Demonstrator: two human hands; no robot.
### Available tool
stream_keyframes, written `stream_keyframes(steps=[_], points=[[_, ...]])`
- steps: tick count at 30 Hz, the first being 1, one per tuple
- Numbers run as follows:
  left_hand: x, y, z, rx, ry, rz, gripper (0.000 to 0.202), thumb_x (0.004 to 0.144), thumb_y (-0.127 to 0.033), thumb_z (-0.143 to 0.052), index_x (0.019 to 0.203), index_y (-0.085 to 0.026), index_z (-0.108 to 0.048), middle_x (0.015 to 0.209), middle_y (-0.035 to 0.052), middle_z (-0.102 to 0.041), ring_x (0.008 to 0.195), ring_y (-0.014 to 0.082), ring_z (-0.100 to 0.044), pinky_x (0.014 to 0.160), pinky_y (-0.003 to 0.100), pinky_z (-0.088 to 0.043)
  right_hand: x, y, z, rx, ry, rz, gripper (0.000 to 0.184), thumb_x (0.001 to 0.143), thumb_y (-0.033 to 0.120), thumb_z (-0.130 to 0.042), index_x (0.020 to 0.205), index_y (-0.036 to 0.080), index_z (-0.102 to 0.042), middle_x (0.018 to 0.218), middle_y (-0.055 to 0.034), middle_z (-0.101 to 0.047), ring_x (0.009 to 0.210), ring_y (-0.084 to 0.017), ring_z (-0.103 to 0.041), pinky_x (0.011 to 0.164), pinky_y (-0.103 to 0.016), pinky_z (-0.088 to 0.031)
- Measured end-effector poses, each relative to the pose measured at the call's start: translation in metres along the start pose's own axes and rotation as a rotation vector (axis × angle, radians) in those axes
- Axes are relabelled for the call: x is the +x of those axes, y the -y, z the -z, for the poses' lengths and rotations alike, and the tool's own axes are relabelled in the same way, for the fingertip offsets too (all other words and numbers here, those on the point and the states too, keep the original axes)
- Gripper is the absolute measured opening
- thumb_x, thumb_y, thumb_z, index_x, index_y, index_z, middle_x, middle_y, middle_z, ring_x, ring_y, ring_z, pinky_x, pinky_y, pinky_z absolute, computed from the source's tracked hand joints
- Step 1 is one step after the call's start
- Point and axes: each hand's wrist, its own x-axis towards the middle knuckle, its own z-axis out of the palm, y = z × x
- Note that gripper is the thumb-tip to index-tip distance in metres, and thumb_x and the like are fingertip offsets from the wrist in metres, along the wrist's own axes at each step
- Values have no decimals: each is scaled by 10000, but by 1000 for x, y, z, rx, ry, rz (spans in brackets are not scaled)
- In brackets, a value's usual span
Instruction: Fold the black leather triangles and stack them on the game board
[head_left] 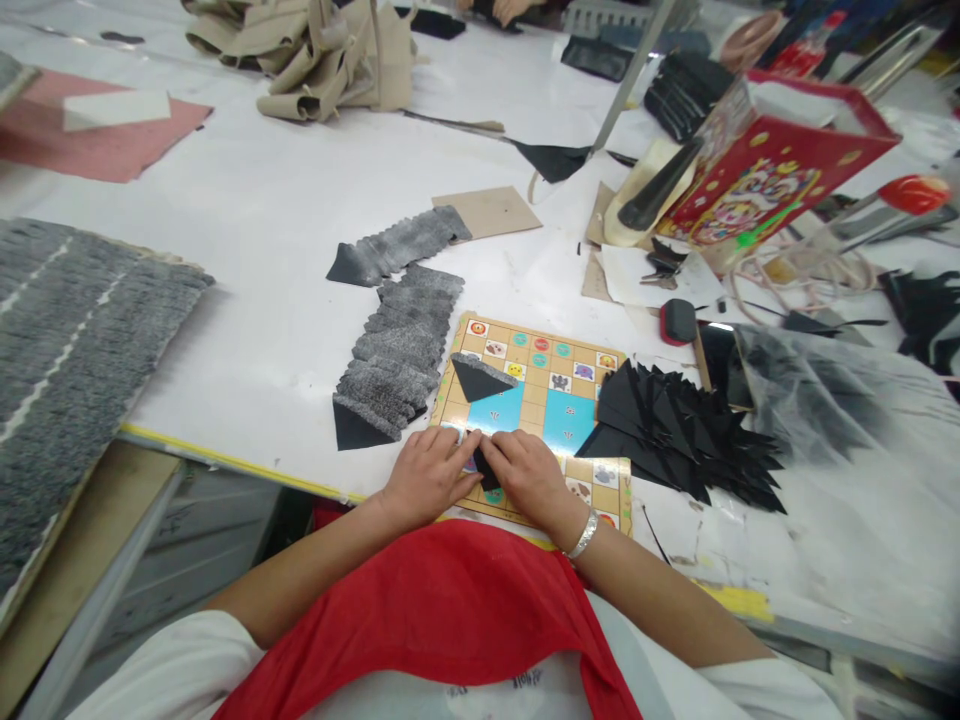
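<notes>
Both hands meet over a printed game board (534, 400) at the table's front. My left hand (431, 468) and my right hand (529, 475) pinch a small black triangular piece (487, 470) between them, partly hidden by the fingers. Just beyond them on the board rests another black triangle (480, 378) with a grey fuzzy edge. To the left lies an overlapping row of grey-edged pieces (397, 345), with a second row (405, 245) behind it. A heap of plain black triangles (675, 430) spreads over the board's right side.
A red box (780, 170) stands at the back right, near a black earbud-like case (678, 322) and clear plastic film (817, 400). Beige folded pieces (315, 55) are piled at the back. Grey ribbed material (82, 370) covers the left edge, below a pink sheet (97, 140).
</notes>
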Motion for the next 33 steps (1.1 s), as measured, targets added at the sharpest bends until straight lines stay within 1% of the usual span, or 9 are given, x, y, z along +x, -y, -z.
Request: stream_keyframes(steps=[2,9,15,18,20,22,26,28,33], points=[[1,0,1,27,29,9,494,890,-483,-449,1262,-161,-504,983,120,-569,922,263,-494,764,393,-400,0,0,1,2,7,8,265,928,196,-445,1131,98,-584,898,-112,-591,787,-221,-459,664,-343,-366],[2,-1,1,44,36,33,495,882,-508,-453,1226,-159,-528,999,116,-572,933,267,-486,758,396,-386,2,-1,1,3,27,20,261,931,204,-440,1127,109,-584,909,-110,-590,792,-222,-456,670,-343,-365],[6,2,6,-19,93,93,505,828,-510,-549,1205,-175,-531,1016,106,-572,954,277,-501,787,412,-418,2,-2,3,15,37,11,256,916,196,-469,1128,104,-579,920,-115,-589,808,-226,-464,677,-341,-367],[5,3,6,-76,9,125,563,835,-478,-557,1269,-134,-459,1144,148,-558,1051,289,-500,869,431,-430,4,-2,2,35,38,-9,245,923,193,-452,1113,115,-585,942,-115,-590,826,-223,-468,699,-337,-372],[4,2,3,-106,-75,72,534,882,-404,-502,1318,-116,-392,1232,164,-535,1134,277,-486,942,421,-416,6,-2,1,41,28,-9,244,926,198,-446,1107,115,-587,938,-111,-590,819,-221,-465,701,-336,-374],[3,-1,-2,-114,-125,-2,462,910,-327,-451,1314,-111,-387,1225,156,-558,1152,259,-498,968,399,-415,8,-1,-1,40,15,-7,238,921,198,-458,1096,108,-592,918,-109,-589,811,-221,-461,694,-338,-378],[1,-5,-11,-60,-145,-35,395,898,-271,-463,1235,-64,-461,1131,168,-619,1086,270,-554,922,395,-454,2,-2,-2,44,-14,-7,252,923,175,-449,1121,98,-586,909,-110,-595,812,-218,-464,692,-337,-391],[0,-4,-13,-54,-134,-37,398,892,-265,-480,1225,-48,-472,1146,177,-616,1100,273,-550,933,394,-450,-6,-4,-1,56,-45,-5,264,930,164,-435,1143,101,-578,940,-113,-602,818,-212,-470,701,-331,-400],[-1,-4,-14,-78,-128,-24,415,901,-289,-477,1244,-57,-472,1169,161,-614,1130,259,-533,952,381,-434,-23,-5,2,65,-99,-30,264,936,157,-424,1144,98,-577,979,-117,-611,834,-208,-477,734,-332,-417]])
